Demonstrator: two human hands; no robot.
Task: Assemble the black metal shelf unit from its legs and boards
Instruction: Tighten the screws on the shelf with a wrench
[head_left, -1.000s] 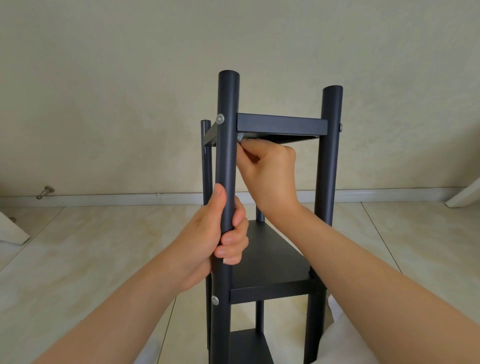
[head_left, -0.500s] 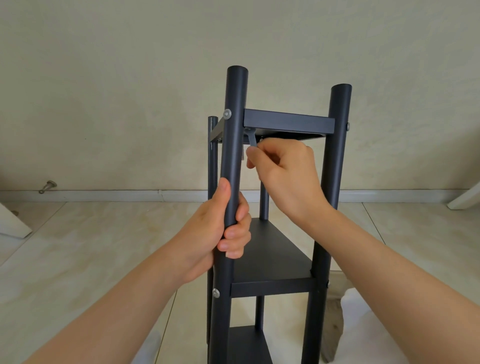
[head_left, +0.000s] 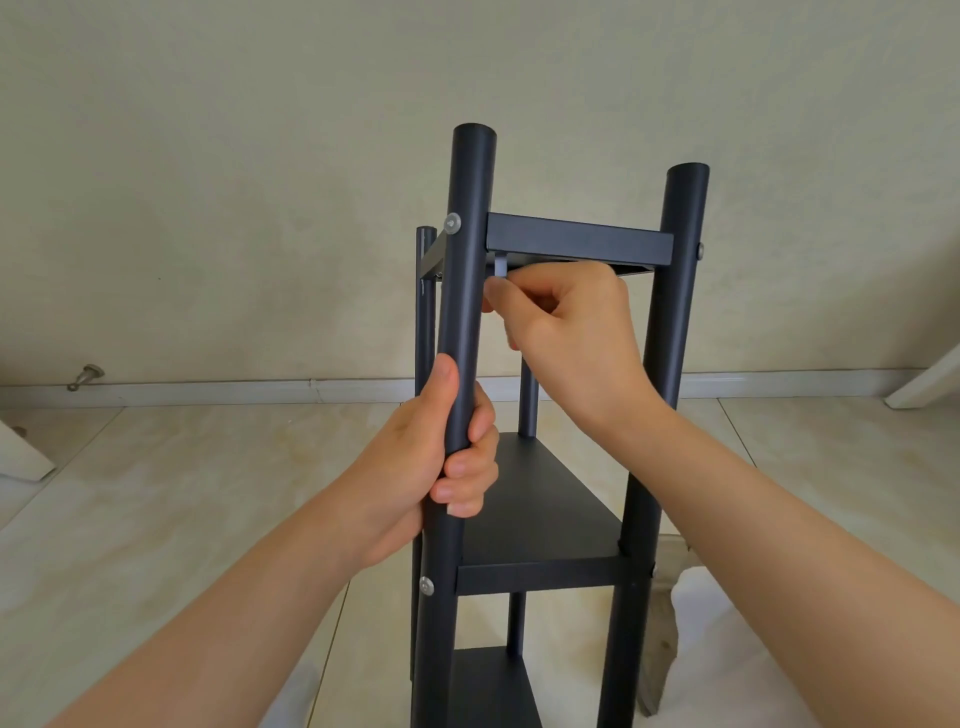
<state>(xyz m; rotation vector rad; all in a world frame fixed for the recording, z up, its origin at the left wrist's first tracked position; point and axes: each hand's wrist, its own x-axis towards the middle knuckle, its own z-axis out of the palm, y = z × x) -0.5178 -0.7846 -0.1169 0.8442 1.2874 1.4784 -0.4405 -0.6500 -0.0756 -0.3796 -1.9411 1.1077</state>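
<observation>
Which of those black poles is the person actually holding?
The near-left leg, closest to camera: left hand grips it; right hand pinches a grey key instead.

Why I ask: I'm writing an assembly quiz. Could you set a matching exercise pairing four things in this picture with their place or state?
Things
1. left hand
2. right hand
3. grey key
4. metal doorstop

Place or state
A. low on the wall, just above the skirting, far left
B. pinches the grey key
C. grips the near left leg
D. points up under the top board

Pairs: 1-C, 2-B, 3-D, 4-A
</observation>
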